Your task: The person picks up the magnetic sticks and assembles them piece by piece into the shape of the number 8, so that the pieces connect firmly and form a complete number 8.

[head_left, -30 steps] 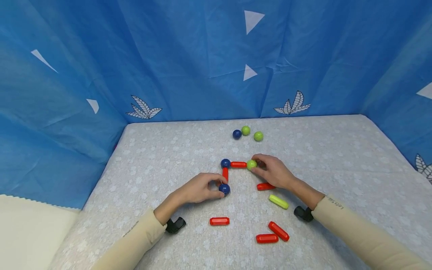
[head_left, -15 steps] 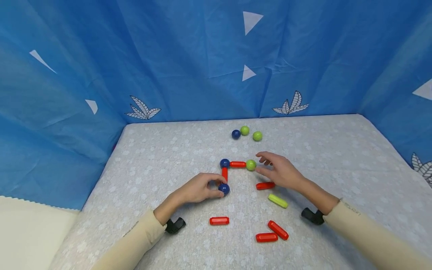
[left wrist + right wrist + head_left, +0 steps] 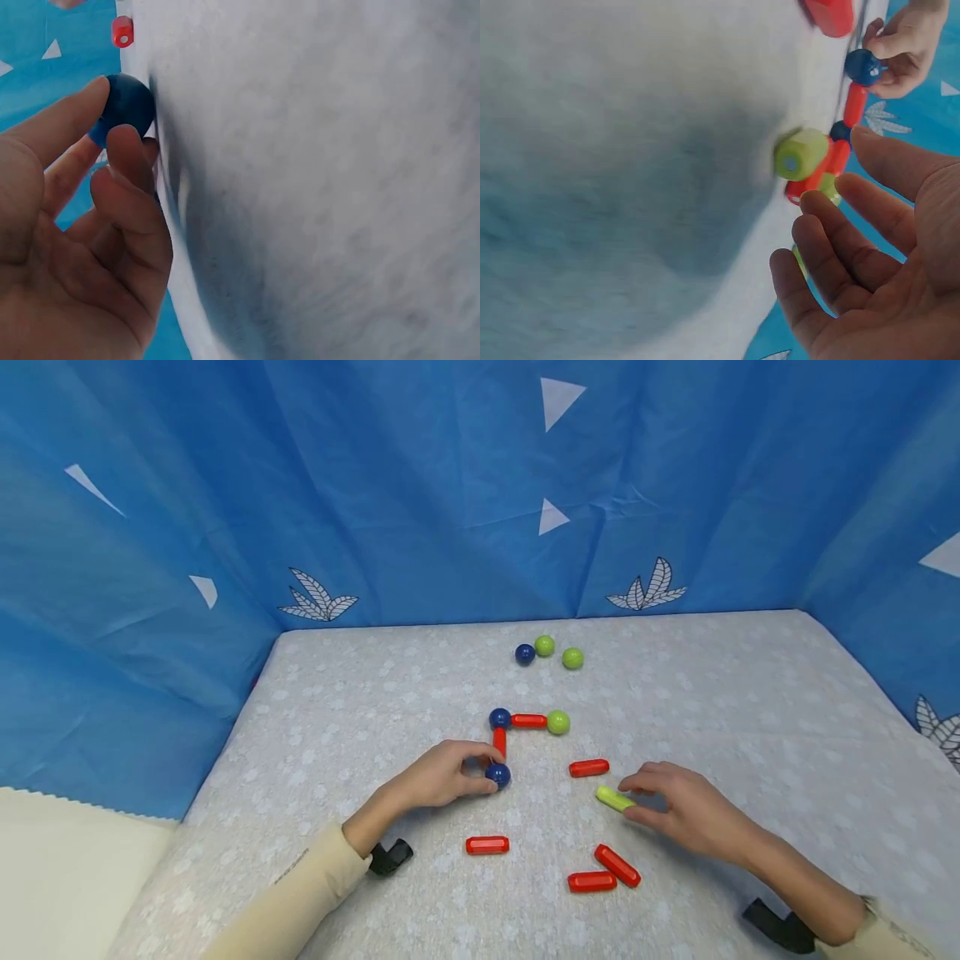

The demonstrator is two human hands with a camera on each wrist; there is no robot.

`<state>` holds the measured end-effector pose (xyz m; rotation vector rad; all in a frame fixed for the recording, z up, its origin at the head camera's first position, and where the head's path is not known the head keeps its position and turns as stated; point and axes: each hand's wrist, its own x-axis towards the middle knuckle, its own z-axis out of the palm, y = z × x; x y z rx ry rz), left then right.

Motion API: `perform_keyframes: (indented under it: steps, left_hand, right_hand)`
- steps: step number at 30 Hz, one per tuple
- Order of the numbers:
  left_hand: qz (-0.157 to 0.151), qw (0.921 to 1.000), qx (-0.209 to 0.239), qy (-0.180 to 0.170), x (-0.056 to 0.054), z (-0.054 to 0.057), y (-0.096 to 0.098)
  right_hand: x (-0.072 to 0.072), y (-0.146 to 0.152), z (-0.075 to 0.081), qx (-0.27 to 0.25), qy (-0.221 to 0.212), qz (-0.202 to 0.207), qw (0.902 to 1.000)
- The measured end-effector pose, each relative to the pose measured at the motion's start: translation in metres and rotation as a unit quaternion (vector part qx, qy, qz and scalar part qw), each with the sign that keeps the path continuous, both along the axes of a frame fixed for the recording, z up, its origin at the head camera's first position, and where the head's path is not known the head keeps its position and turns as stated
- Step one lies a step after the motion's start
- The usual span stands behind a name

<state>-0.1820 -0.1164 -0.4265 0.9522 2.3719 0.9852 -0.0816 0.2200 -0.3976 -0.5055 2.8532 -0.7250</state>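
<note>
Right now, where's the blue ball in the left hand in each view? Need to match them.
Head: blue ball just right of centre, in the lower half.
Left wrist: blue ball, upper left.
Right wrist: blue ball, upper right.
Shared landmark: the left hand, holding the ball in all three.

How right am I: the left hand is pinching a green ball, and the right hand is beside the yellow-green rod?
The ball's color is wrong: the head view shows the left hand pinching a dark blue ball. The rest stands: the right hand is beside the yellow-green rod.
</note>
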Motion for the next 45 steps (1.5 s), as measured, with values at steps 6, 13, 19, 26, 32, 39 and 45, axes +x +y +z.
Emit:
perform_keyframes:
  steps: [6, 13, 19, 26, 32, 39, 45]
  left_hand:
    - [0.007, 0.9993, 0.024, -0.027, -0.001, -0.004, -0.002]
    - [0.011, 0.9989, 0.028, -0.034, 0.000, -0.004, -0.001]
    - [0.016, 0.9988, 0.029, -0.037, 0.001, -0.005, -0.001]
    - [0.020, 0.9987, 0.029, -0.038, 0.001, -0.005, -0.003]
    - [0.026, 0.9980, 0.032, -0.049, 0.003, -0.003, -0.004]
    - [0.026, 0.9978, 0.032, -0.051, 0.001, -0.003, -0.003]
    - [0.022, 0.9972, 0.038, -0.060, 0.001, -0.004, -0.001]
  right_hand:
    - [0.003, 0.004, -0.009, 0.024, -0.014, -0.013, 0.9995]
    - [0.004, 0.003, -0.015, 0.006, 0.000, -0.010, 0.9999]
    - [0.004, 0.003, -0.017, -0.004, 0.011, -0.011, 0.9999]
    - [0.003, 0.001, -0.017, -0.025, 0.029, 0.003, 0.9993]
    - [-0.007, -0.016, -0.009, -0.047, 0.047, 0.022, 0.9975]
    - [-0.025, -0.051, -0.008, -0.039, 0.053, 0.040, 0.9971]
    - [-0.035, -0.075, -0.016, -0.031, 0.049, 0.051, 0.9971]
